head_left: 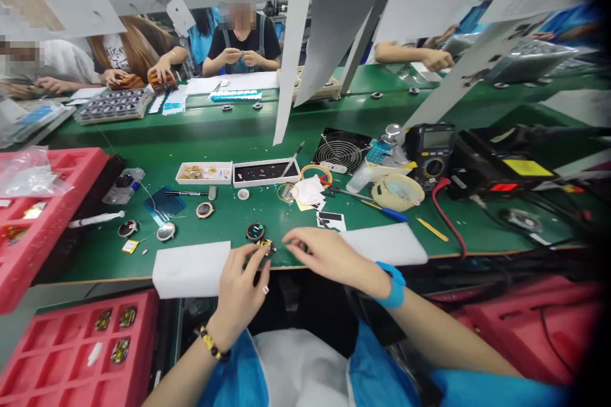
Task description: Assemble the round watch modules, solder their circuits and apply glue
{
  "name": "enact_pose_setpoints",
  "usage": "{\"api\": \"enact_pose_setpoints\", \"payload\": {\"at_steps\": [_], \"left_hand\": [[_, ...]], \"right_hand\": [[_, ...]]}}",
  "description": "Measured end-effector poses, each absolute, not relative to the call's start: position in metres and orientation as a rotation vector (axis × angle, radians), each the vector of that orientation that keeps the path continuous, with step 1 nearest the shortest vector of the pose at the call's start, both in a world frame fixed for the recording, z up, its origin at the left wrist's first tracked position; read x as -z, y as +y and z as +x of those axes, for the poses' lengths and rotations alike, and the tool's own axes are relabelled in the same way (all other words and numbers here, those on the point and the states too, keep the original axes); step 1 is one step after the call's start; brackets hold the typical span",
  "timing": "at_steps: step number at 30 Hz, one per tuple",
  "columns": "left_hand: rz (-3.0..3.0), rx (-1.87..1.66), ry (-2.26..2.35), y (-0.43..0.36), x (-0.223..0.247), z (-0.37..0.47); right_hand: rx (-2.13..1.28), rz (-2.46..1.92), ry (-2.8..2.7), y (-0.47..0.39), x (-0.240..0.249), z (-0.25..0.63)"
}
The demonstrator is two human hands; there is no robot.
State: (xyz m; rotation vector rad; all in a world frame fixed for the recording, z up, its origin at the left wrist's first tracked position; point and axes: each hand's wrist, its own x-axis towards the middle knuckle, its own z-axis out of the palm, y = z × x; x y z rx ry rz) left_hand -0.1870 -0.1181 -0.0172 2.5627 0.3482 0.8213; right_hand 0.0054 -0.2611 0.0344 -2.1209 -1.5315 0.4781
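Note:
My left hand [242, 283] is at the front edge of the green bench, its fingertips pinching a small circuit board [268, 246] with gold-coloured parts. Right behind the board lies a round watch face [255, 231] with lit marks on its dark screen. To the right, my right hand [321, 255] hovers with bent, parted fingers, and nothing shows in them. White foam blocks lie under the wrists, one on the left [188, 269] and one on the right [386, 243]. Further left lie a round watch case [205, 210] and a small battery [130, 246].
Behind are two white parts trays, left [204, 172] and right [265, 173]. A fan [341, 149], a multimeter [432, 152], a round tub [398, 192] and a blue-handled screwdriver [394, 213] stand or lie on the right. Pink foam trays [57, 356] flank the left. People sit opposite.

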Motion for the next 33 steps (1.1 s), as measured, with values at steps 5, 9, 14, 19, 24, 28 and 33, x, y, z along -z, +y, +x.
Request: {"api": "enact_pose_setpoints", "payload": {"at_steps": [5,9,14,19,24,28,33], "left_hand": [[2.704,-0.832,0.494,-0.128,0.027,-0.169],[2.709,-0.826,0.569,-0.123,0.025,-0.153],[2.640,-0.878,0.414,-0.117,0.023,-0.155],[2.602,-0.950,0.324,-0.117,0.020,-0.166],[2.592,-0.933,0.321,-0.119,0.021,-0.178],[2.597,-0.886,0.329,-0.117,0.019,-0.182],[2.572,-0.788,0.299,-0.115,0.010,-0.182]], "right_hand": [[-0.056,-2.366,-1.472,-0.303,-0.029,0.049],[0.027,-2.495,-1.418,-0.323,-0.027,0.059],[0.009,-2.636,-1.227,-0.316,-0.019,0.048],[-0.042,-2.613,-1.150,-0.307,-0.021,0.048],[-0.101,-2.576,-1.017,-0.315,-0.025,0.052],[-0.283,-2.309,-0.835,-0.320,-0.022,0.056],[-0.428,-1.949,-0.770,-0.314,-0.017,0.051]]}}
